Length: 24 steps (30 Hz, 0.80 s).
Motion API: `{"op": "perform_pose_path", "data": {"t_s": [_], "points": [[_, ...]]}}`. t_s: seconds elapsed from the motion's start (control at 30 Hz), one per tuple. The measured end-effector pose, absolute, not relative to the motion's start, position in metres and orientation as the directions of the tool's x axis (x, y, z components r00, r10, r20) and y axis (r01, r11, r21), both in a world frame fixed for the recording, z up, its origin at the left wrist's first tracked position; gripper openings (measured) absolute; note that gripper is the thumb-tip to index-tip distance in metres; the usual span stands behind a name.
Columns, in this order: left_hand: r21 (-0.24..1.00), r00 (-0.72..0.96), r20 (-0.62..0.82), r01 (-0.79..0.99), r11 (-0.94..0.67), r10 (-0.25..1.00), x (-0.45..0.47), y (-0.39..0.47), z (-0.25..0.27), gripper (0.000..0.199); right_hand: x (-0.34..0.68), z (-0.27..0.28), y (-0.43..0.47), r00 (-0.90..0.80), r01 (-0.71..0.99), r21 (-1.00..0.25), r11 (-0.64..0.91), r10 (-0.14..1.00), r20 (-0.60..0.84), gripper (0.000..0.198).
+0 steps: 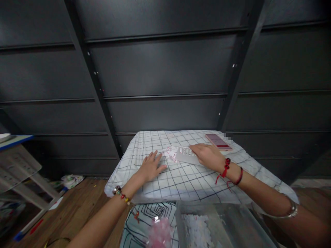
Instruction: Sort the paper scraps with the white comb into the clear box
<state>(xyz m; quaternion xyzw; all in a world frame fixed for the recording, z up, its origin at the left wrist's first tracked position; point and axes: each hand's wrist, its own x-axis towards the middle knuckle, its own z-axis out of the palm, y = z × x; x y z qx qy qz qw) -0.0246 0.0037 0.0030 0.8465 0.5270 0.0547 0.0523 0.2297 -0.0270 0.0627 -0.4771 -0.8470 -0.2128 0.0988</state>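
My left hand (149, 169) lies on the white checked cloth (176, 184), palm down and fingers spread, with nothing in it. Just beyond its fingertips is a small heap of white and pinkish bits (169, 153), too small to name. My right hand (211, 157) grips a flat, pale grey plate with a row of slots (184, 157) along its upper side. The plate's left end meets the edge of the heap; its right end is hidden under my fingers. Behind my right hand a pink phone (218, 141) rests on the cloth.
Close to me stands a translucent plastic box (178, 222) with white pieces inside. Beside it, a clear bag of pink pieces (159, 231) lies on a patterned cloth (138, 229). A blue-edged table (20, 142) is at left; dark panelled wall (162, 69) rises behind.
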Motion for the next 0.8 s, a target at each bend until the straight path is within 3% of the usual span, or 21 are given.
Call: {"op": "perform_pose_path", "data": {"t_s": [0.27,0.6,0.8], "points": [[0.112,0.466,0.068,0.875,-0.47,0.882,-0.017,0.008,-0.027,0.073,0.236,0.062,-0.027,-0.531,0.846,0.28,0.455,0.773,0.347,0.029],[0.086,0.463,0.117,0.876,-0.474,0.878,-0.016,0.004,-0.027,0.07,0.244,0.069,-0.034,-0.458,0.884,0.265,0.385,0.828,0.324,0.028],[0.086,0.458,0.125,0.879,-0.47,0.88,-0.017,0.006,-0.03,0.069,0.248,0.067,-0.04,-0.491,0.866,0.271,0.42,0.816,0.305,0.026]]}}
